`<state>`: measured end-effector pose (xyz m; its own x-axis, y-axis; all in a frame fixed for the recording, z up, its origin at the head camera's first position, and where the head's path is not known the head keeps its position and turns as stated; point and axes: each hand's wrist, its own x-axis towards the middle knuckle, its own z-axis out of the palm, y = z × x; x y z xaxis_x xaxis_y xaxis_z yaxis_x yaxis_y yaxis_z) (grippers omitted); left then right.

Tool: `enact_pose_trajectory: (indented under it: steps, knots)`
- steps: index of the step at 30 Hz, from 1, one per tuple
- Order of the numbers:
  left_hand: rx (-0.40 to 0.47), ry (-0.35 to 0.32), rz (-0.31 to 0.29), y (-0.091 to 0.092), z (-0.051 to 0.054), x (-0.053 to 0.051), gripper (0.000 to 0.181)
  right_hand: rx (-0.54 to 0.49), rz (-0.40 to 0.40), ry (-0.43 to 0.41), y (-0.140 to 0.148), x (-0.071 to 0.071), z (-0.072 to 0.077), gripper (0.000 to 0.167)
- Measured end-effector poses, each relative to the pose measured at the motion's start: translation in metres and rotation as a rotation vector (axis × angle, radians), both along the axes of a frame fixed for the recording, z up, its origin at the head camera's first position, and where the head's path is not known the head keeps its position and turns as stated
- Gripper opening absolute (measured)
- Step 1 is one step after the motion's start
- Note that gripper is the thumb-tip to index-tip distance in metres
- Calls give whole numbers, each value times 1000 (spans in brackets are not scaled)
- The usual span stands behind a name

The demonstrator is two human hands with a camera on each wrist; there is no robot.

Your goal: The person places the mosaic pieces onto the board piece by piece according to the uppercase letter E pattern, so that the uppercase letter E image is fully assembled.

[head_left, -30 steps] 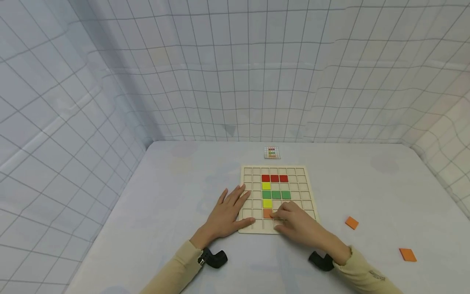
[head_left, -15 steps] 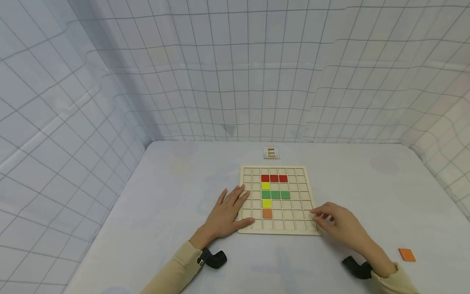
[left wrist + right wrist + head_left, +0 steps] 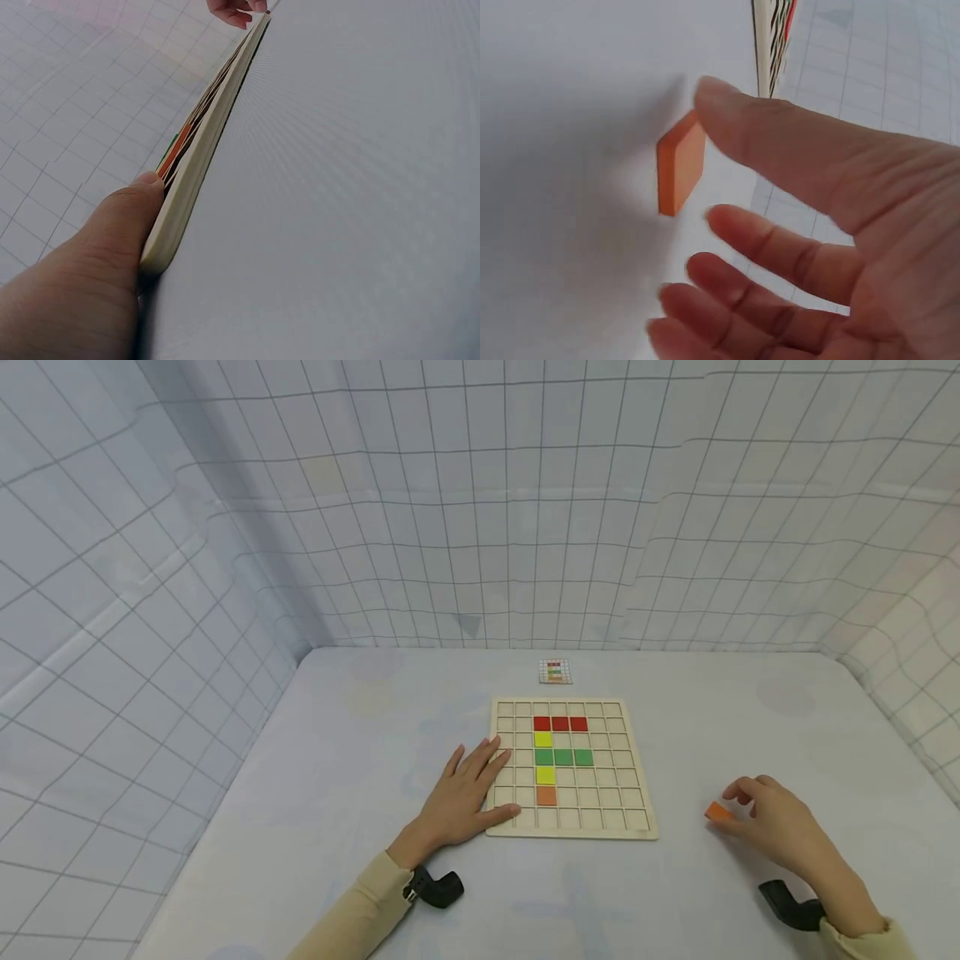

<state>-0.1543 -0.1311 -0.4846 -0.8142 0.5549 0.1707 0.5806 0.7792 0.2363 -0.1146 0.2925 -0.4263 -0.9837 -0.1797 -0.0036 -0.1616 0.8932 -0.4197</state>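
Observation:
My left hand [image 3: 465,797] lies with spread fingers on the left edge of the wooden grid board [image 3: 603,822]. On the board are three red tiles [image 3: 560,724], two yellow tiles [image 3: 545,776], three green tiles [image 3: 564,757] and one orange tile [image 3: 546,796]. Off to the right, my right hand [image 3: 780,822] is at a loose orange tile [image 3: 717,811] on the table. In the right wrist view the thumb overlaps a corner of that loose tile [image 3: 684,165], while the other fingers are apart from it; whether the thumb touches it, I cannot tell.
A small printed card [image 3: 555,672] with a coloured grid lies behind the board. White grid-patterned cloth [image 3: 480,527] hangs at the back and sides. A black wrist camera [image 3: 791,906] sits under the right wrist, another [image 3: 438,889] beside the left.
My right hand has moved right, from the orange tile on the board to the loose orange tile. The farther loose tile is now out of sight near the right arm. The left hand stays still.

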Motion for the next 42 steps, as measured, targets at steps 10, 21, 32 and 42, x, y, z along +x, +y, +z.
enact_pose_trajectory:
  steps: [10,21,32,42]
  knots:
    - [-5,5,0,-1,-1,1,83,-84,12,-76,1,-5,-7,27]
    - [3,8,-3,0,-1,1,83,-160,4,64,-18,-13,-14,23]
    - [42,12,-18,0,3,2,81,-307,172,305,-64,-23,-14,26]
    - [44,26,-21,-1,3,1,81,-453,416,164,-123,-31,-19,24]
